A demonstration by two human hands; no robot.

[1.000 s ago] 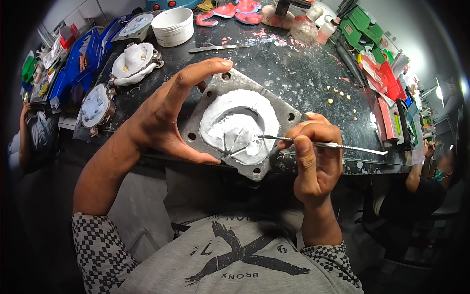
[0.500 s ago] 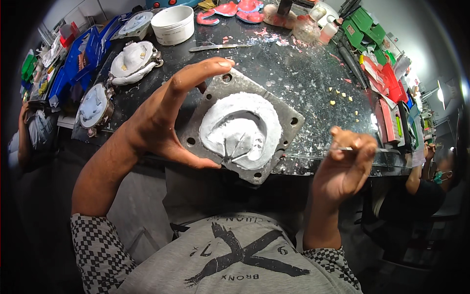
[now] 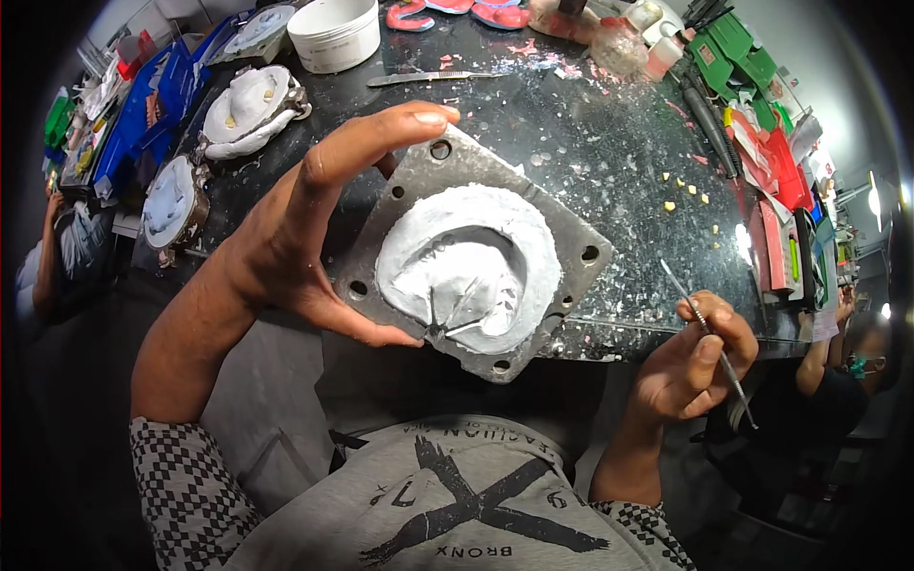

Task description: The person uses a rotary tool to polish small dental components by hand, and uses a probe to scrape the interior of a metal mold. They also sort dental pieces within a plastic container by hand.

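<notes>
Crumbs and white stains speckle the dark worktop; blue trays and green bins flank it. Above its near edge, the left hand clamps a metal plate filled with white plaster. Well right of the plate, the right hand pinches a thin tool. Pink-and-blue pieces are cut off above; most left fingers are hidden; a person at right is dim.
</notes>
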